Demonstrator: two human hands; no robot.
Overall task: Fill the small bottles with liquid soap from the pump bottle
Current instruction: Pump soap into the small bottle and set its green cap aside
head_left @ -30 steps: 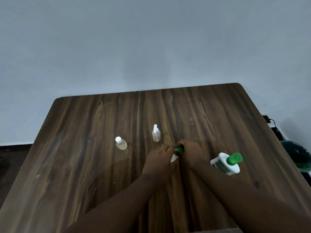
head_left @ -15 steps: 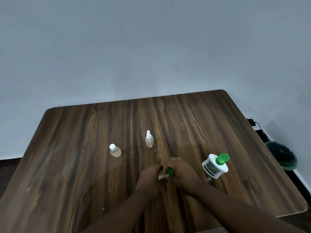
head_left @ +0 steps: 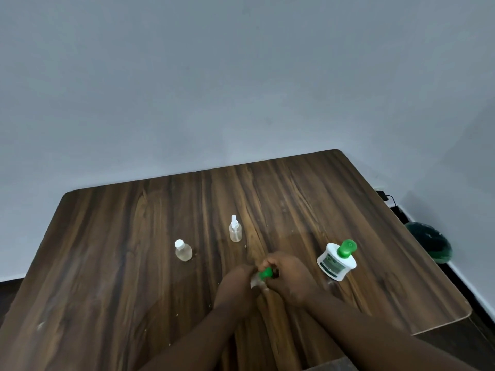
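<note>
The wooden table (head_left: 112,263) is carrying everything: the pump bottle (head_left: 336,263) is standing right, the left hand (head_left: 235,286) is gripping a small clear bottle (head_left: 255,281) at front centre, the right hand (head_left: 290,277) is pinching its green cap (head_left: 265,273), and the white-capped bottle (head_left: 183,250) and spray bottle (head_left: 235,232) are standing behind

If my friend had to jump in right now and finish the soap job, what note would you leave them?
Left hand: grips the body of the green-capped bottle, low over the table.
Right hand: pinches its green cap; opening or closing, cannot tell.
Pump bottle: stands right of the hands, untouched.
White-capped bottle and spray bottle: stand capped, left of and beyond the hands; both seem to hold some pale liquid.
Done: unclear how many are filled.
Left: sort out the cap in hand, then pump soap into any bottle that needs it.
</note>
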